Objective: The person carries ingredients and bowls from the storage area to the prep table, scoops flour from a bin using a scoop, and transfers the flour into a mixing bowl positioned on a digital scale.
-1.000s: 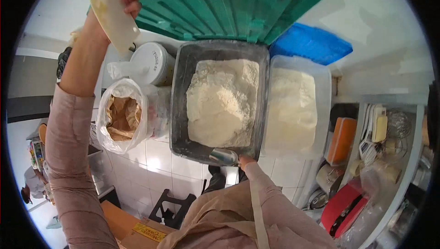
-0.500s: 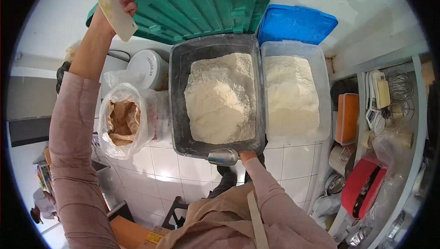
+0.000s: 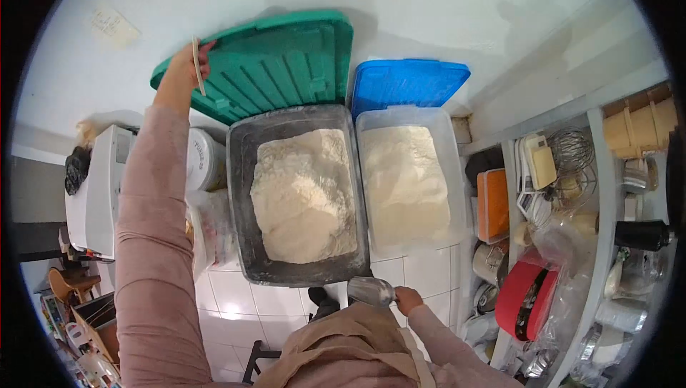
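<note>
At the upper left, my left hand (image 3: 203, 61) is closed at the edge of a green lid (image 3: 279, 66), which stands tilted up behind the dark bin. The same hand also holds a cream-coloured dough scraper (image 3: 197, 68), seen edge-on. My right hand (image 3: 409, 300) wraps round the handle of a metal scoop (image 3: 370, 291) in front of my apron, just below the near rim of the dark grey bin (image 3: 241, 209). Flour (image 3: 304, 206) is heaped inside that bin. Whether the scoop holds anything cannot be told.
Right of the dark bin stands a translucent bin (image 3: 451, 202) of pale powder, its blue lid (image 3: 407, 84) upright behind. A shelf with a whisk (image 3: 570, 152) and a red container (image 3: 520, 295) lines the right side. A white bucket (image 3: 200, 159) sits left, partly behind my arm.
The view has shifted, so the bins appear lower and further left. The green lid leans further back toward the wall. My right hand and scoop have drawn away from the dark bin's near rim.
</note>
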Demonstrator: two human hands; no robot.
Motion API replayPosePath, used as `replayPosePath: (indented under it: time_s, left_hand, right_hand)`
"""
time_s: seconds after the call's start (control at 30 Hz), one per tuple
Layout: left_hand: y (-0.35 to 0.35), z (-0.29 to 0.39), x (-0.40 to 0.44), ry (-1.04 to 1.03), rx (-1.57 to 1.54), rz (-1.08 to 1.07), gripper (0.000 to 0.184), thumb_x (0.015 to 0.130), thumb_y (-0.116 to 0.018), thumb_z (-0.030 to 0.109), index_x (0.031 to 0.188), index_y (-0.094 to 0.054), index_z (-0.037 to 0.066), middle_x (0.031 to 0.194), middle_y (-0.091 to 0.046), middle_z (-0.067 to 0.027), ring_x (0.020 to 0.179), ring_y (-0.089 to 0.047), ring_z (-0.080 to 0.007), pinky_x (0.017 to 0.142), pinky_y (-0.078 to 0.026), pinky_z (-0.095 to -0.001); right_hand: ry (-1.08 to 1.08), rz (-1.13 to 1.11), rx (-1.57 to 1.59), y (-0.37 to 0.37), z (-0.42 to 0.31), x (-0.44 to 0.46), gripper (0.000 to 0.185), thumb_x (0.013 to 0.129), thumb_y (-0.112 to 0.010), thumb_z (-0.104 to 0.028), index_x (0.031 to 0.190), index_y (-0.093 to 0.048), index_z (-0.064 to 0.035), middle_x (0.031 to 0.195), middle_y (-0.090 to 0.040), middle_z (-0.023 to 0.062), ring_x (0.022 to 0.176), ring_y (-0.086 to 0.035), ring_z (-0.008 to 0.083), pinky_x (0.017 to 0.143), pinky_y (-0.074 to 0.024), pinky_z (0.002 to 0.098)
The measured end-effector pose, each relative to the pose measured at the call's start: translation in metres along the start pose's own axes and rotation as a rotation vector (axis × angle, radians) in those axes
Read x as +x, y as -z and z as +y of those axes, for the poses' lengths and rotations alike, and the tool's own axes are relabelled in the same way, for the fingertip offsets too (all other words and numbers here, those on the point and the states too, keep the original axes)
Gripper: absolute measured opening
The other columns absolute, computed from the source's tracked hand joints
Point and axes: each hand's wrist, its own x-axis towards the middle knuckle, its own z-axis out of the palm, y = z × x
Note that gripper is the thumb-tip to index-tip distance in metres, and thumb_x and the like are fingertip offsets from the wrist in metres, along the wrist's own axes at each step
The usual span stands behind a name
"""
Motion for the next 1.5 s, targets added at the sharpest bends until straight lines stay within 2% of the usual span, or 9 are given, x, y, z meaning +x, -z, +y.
replayPosePath:
  time_s: [0.37, 0.5, 0.63, 0.77, 0.8, 0.83, 0.87, 1.07, 1.5]
  left_hand:
    - [-0.027, -0.116, 0.109, 0.210, -0.015, 0.280, 0.033, 0.091, -0.048, 0.040, 0.082, -0.066, 0.014, 0.044, -0.033, 0.0061, 0.036, -0.026, -0.0073, 0.033, -0.021, -0.0218]
    - [-0.016, -0.139, 0.104, 0.058, -0.158, 0.050, 0.028, 0.093, -0.047, 0.034, 0.106, -0.053, 0.010, 0.085, -0.065, -0.0071, 0.042, -0.034, -0.0074, 0.034, -0.026, -0.0219]
    - [0.012, -0.159, 0.081, 0.071, -0.343, -0.070, 0.044, 0.090, -0.046, 0.046, 0.110, -0.047, 0.007, 0.104, -0.063, -0.0132, 0.047, -0.040, -0.0087, 0.036, -0.031, -0.0224]
    - [0.087, -0.237, -0.020, 0.247, -0.455, -0.232, 0.072, 0.076, -0.038, 0.075, 0.096, -0.056, 0.008, 0.074, -0.057, -0.0037, 0.054, -0.047, -0.0121, 0.051, -0.040, -0.0270]
    - [0.085, -0.241, -0.077, 0.363, -0.373, 0.094, 0.071, 0.071, -0.037, 0.081, 0.086, -0.055, 0.014, 0.066, -0.052, 0.0005, 0.055, -0.049, -0.0104, 0.047, -0.037, -0.0259]
    - [0.153, -0.305, -0.091, 0.429, -0.625, -0.281, 0.069, 0.067, -0.041, 0.083, 0.080, -0.055, 0.017, 0.063, -0.052, 0.0022, 0.055, -0.048, -0.0105, 0.047, -0.036, -0.0282]
    - [0.157, -0.310, -0.153, 0.601, -0.610, 0.070, 0.068, 0.063, -0.046, 0.084, 0.076, -0.056, 0.018, 0.059, -0.050, 0.0032, 0.055, -0.049, -0.0130, 0.047, -0.038, -0.0327]
    - [0.278, -0.422, -0.387, 0.777, -1.027, 0.401, 0.056, 0.071, -0.065, 0.054, 0.103, -0.044, 0.013, 0.093, -0.050, -0.0096, 0.062, -0.048, -0.0214, 0.057, -0.040, -0.0405]
    - [0.500, -0.412, -0.677, 0.109, -0.088, 0.645, 0.087, 0.074, -0.072, 0.029, 0.138, -0.017, 0.005, 0.132, -0.042, -0.0142, 0.111, -0.049, -0.0267, 0.086, -0.042, -0.0371]
  right_hand:
    - [-0.190, 0.047, -0.032, 0.066, 0.076, 0.002, 0.016, 0.080, -0.054, -0.018, 0.093, -0.057, -0.0114, 0.091, -0.062, 0.0153, 0.085, -0.059, 0.0357, 0.072, -0.0472, 0.0461]
    - [-0.305, -0.017, -0.097, 0.115, 0.040, 0.023, 0.022, 0.083, -0.055, -0.028, 0.096, -0.054, -0.0100, 0.085, -0.063, 0.0165, 0.083, -0.060, 0.0355, 0.072, -0.0473, 0.0461]
    - [-0.174, 0.084, -0.119, 0.140, 0.027, 0.053, 0.029, 0.081, -0.056, -0.031, 0.094, -0.050, -0.0057, 0.085, -0.063, 0.0174, 0.080, -0.061, 0.0358, 0.071, -0.0475, 0.0451]
    - [-0.173, 0.058, -0.167, 0.155, 0.001, 0.088, 0.027, 0.084, -0.049, -0.026, 0.102, -0.048, -0.0050, 0.094, -0.061, 0.0171, 0.085, -0.061, 0.0343, 0.074, -0.0470, 0.0454]
    - [-0.180, 0.049, -0.183, 0.158, -0.009, 0.094, 0.028, 0.085, -0.049, -0.026, 0.103, -0.047, -0.0050, 0.095, -0.061, 0.0172, 0.086, -0.060, 0.0345, 0.074, -0.0469, 0.0456]
    - [-0.163, 0.087, -0.192, 0.158, -0.018, 0.098, 0.029, 0.085, -0.050, -0.026, 0.106, -0.046, -0.0060, 0.096, -0.061, 0.0178, 0.087, -0.060, 0.0352, 0.076, -0.0465, 0.0462]
    - [-0.128, 0.119, -0.200, 0.158, -0.027, 0.099, 0.029, 0.085, -0.051, -0.025, 0.106, -0.046, -0.0056, 0.095, -0.061, 0.0185, 0.086, -0.060, 0.0361, 0.075, -0.0466, 0.0463]
    - [-0.103, 0.073, -0.263, 0.148, -0.078, 0.099, 0.032, 0.085, -0.055, -0.022, 0.110, -0.048, -0.0047, 0.100, -0.061, 0.0208, 0.093, -0.059, 0.0380, 0.080, -0.0460, 0.0451]
    - [0.197, 0.018, -0.385, -0.026, -0.287, 0.112, 0.030, 0.082, -0.061, -0.024, 0.102, -0.052, -0.0027, 0.100, -0.061, 0.0200, 0.095, -0.058, 0.0355, 0.081, -0.0441, 0.0414]
